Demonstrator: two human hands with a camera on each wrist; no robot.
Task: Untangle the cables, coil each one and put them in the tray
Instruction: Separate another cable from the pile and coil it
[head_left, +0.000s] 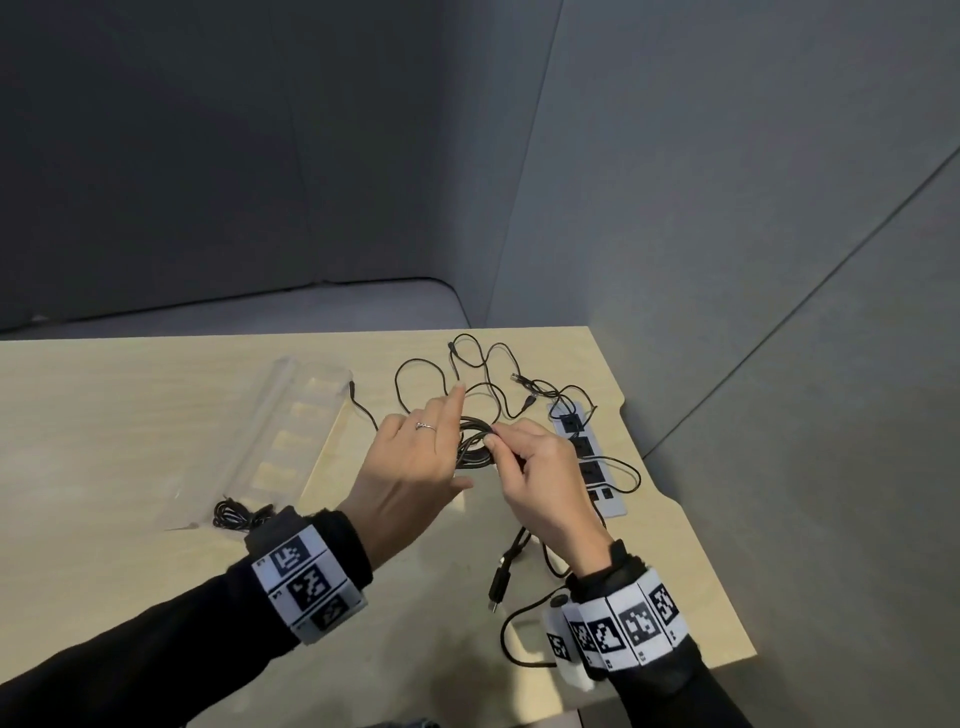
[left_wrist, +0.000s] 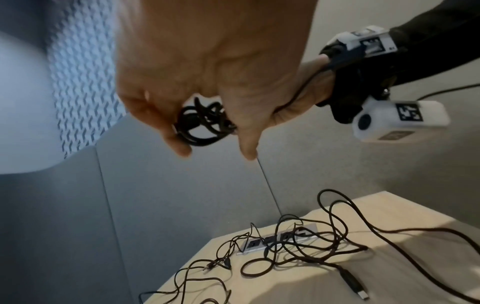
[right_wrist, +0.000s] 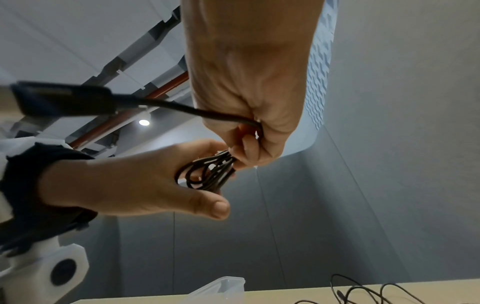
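A clear plastic tray (head_left: 291, 431) lies on the wooden table (head_left: 104, 415), well to the left of the fingers, with one coiled black cable (head_left: 236, 515) at its near end. The left hand (head_left: 415, 467) is raised above the table, its fingers curled through a bundle of black cable loops (head_left: 470, 441), thumb sticking out free beneath. Just right of it, touching the same bundle, the right hand (head_left: 545, 483) pinches the loops between thumb and fingertips, and the cable's tail runs on through its closed palm toward a dangling USB plug (head_left: 501, 577). Beyond the fingers, loose tangled cables (head_left: 493, 379) sprawl across a power strip (head_left: 587, 457) set in the table.

The step appears to be finishing this coil. It would go best by keeping the loops even, wrapping the tail snugly round the bundle, and holding the pinch firm so nothing springs open before it goes left into the tray.
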